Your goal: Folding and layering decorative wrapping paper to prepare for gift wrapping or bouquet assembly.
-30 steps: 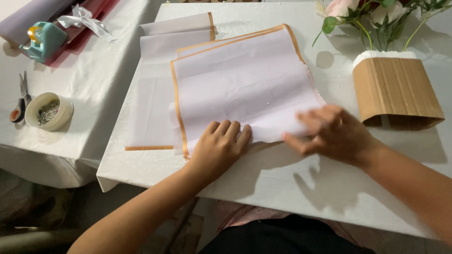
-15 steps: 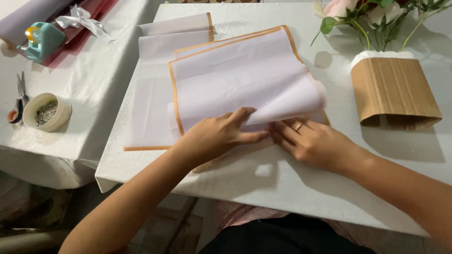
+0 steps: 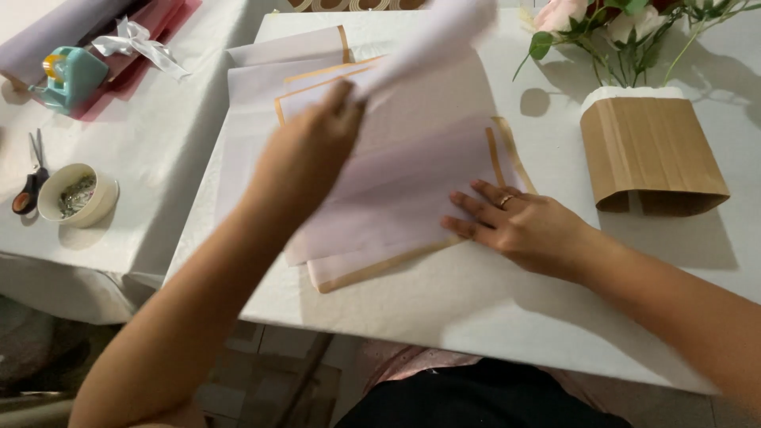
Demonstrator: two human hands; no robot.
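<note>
Left hand (image 3: 305, 162): a blurry sheet of paper (image 3: 428, 36) is pinched and lifted.
Right hand (image 3: 519, 226): laid flat, fingers spread, on the paper stack (image 3: 396, 198).

Scissors (image 3: 28, 181), bowl (image 3: 78, 195), tape dispenser (image 3: 70, 75)

Paper sheets (image 3: 396, 198) stacked mid-tabletop (image 3: 491, 309). Right hand (image 3: 527, 226) flat on their right edge; left hand (image 3: 305, 158) above them, lifting one sheet (image 3: 428, 40). Vase (image 3: 650, 147) to the right. Bowl (image 3: 78, 194), scissors (image 3: 30, 178), tape dispenser (image 3: 71, 75) far left.
</note>
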